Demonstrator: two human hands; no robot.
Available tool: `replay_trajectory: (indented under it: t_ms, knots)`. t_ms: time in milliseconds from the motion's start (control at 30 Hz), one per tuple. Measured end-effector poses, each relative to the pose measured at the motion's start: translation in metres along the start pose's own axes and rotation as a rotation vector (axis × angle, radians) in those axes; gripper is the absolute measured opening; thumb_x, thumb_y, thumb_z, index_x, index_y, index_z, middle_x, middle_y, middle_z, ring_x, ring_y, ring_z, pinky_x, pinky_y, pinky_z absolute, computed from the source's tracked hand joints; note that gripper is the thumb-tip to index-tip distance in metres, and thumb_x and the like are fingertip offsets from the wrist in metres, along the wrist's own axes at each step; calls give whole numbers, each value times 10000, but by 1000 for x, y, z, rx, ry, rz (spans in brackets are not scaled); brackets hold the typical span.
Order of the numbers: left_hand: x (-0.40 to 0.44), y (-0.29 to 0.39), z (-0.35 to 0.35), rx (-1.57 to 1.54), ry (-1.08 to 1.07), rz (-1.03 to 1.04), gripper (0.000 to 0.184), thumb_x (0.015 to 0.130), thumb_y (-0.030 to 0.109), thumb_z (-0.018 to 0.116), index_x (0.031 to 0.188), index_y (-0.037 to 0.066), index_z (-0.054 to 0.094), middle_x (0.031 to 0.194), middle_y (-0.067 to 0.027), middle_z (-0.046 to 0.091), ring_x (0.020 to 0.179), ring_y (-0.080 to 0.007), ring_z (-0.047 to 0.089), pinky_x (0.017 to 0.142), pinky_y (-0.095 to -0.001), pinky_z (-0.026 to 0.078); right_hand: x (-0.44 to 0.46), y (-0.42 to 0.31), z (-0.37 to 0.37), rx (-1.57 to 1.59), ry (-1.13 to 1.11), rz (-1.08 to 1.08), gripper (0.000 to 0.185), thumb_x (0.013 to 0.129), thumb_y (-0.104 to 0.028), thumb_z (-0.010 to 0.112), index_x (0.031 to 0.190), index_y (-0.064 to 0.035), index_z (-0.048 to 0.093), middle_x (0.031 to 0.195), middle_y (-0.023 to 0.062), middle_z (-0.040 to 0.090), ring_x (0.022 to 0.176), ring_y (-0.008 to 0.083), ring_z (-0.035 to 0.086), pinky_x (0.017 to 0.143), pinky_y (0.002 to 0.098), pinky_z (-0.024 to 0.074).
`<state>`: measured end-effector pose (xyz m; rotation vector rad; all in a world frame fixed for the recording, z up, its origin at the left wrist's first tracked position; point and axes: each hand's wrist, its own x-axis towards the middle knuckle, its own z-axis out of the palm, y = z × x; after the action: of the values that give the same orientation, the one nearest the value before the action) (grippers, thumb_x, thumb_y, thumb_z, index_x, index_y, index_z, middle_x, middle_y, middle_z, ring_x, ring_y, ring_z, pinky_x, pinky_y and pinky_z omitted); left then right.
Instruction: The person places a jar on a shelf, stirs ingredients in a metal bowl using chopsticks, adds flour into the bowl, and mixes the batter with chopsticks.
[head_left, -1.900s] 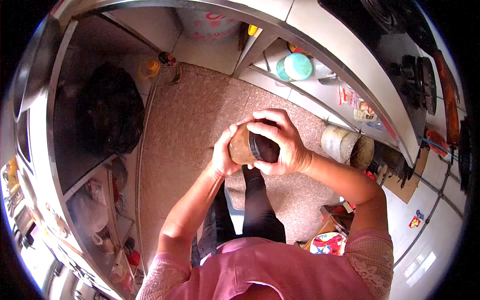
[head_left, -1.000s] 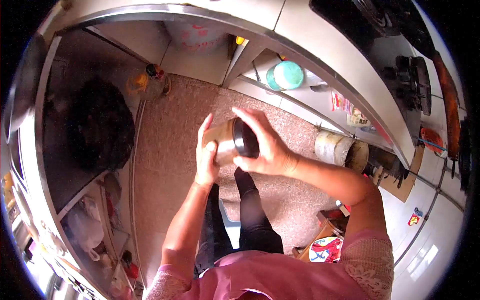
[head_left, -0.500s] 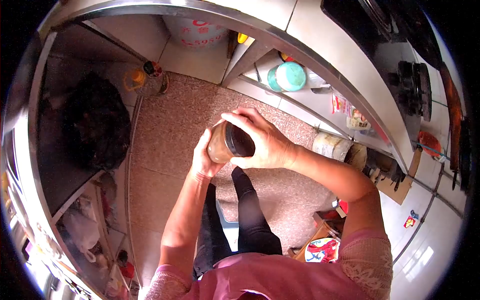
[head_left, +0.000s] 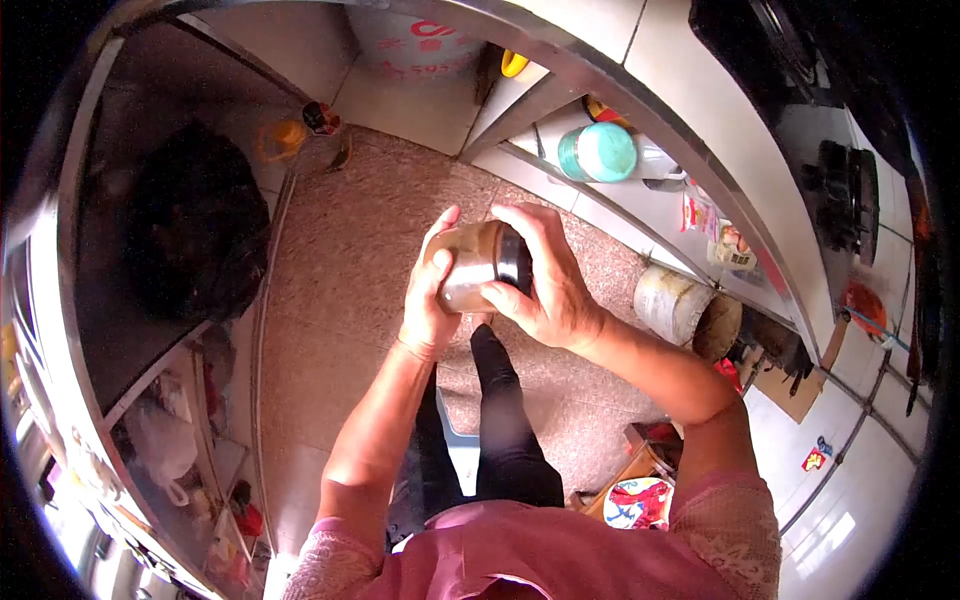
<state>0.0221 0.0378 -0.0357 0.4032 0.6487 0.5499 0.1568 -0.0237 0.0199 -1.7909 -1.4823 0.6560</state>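
Observation:
A clear jar (head_left: 468, 268) with brownish contents is held tilted on its side above the floor, between my two hands. My left hand (head_left: 432, 300) wraps around the body of the jar, with the thumb lying over its near side. My right hand (head_left: 553, 285) grips the black lid (head_left: 514, 258) at the right end, fingers over the top and thumb below. The lid sits on the jar. Parts of the lid are covered by my right palm and fingers.
A shelf to the right holds a jar with a turquoise lid (head_left: 608, 152) and several packets. Below it, a dirty white bucket (head_left: 672, 303) lies on its side. A black plastic bag (head_left: 195, 235) is at the left. A metal-edged counter (head_left: 560, 50) curves overhead.
The jar has turned so that its side faces me more and the lid points right. My left thumb now lies across the jar, and my right hand has shifted slightly rightward.

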Motion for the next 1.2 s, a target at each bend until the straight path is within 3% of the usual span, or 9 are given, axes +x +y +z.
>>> replay_trajectory:
  t_ms: [267,400,600,633,667,800,967,1100,1200]
  knots:
    - [7,4,-12,-178,31,-464,512,752,397,519,1120,45,473,1059,-137,534,957,-270,527,863,-405,407,-1,11,-9,-44,-112,-327,714,615,-313,696,1208,-70,382,1119,162,384,1008,331,418,875,413,367]
    - [10,10,-28,-237,-150,-787,479,773,438,460,1099,88,470,956,-124,555,800,-260,564,491,-399,493,6,11,-13,-66,-311,-580,782,551,-363,735,1207,-118,387,1188,164,369,1036,342,406,870,464,367]
    - [2,7,-20,-160,24,-605,503,777,445,452,1150,107,457,1009,-119,536,844,-261,555,674,-387,485,9,16,-5,20,-252,-466,706,641,-347,676,1241,-107,391,1216,164,360,1051,320,413,885,418,367]
    - [2,4,-22,-130,38,-534,500,773,468,481,1088,80,477,909,-104,578,804,-250,578,547,-379,494,7,15,-3,-2,-213,-401,708,663,-346,659,1260,-96,373,1208,171,368,1063,313,409,888,416,364]
    - [-1,1,-14,-20,101,-291,559,793,418,487,1207,52,403,1081,-133,512,979,-249,507,796,-363,436,0,15,6,-8,-113,-259,680,706,-349,615,1267,-71,349,1186,175,381,1065,316,402,905,404,344]
    - [-7,-10,-21,261,18,72,693,799,390,493,1311,5,228,1164,-132,438,1077,-205,410,923,-298,307,-10,8,25,129,56,93,640,765,-325,541,1278,-34,294,1142,191,391,1058,320,397,926,375,310]
    - [-6,-23,-15,124,26,-51,700,827,432,474,1350,88,159,1235,-125,384,1120,-209,385,940,-310,314,-9,19,12,199,-45,285,583,769,-301,554,1238,-29,341,1142,176,405,1092,287,393,933,362,322]
    - [8,-31,-30,281,200,-197,772,805,613,320,1356,188,-15,1375,-187,102,1224,-367,235,847,-501,412,31,58,-19,152,160,422,549,771,-250,574,1202,14,360,1209,177,398,1147,256,373,968,338,295]
    - [-5,-38,-71,266,231,-241,672,832,510,409,1335,126,182,1254,-184,350,1084,-311,430,745,-434,468,70,103,-52,-90,231,360,565,728,-389,585,1125,-4,474,1128,153,514,1081,237,463,897,342,357]
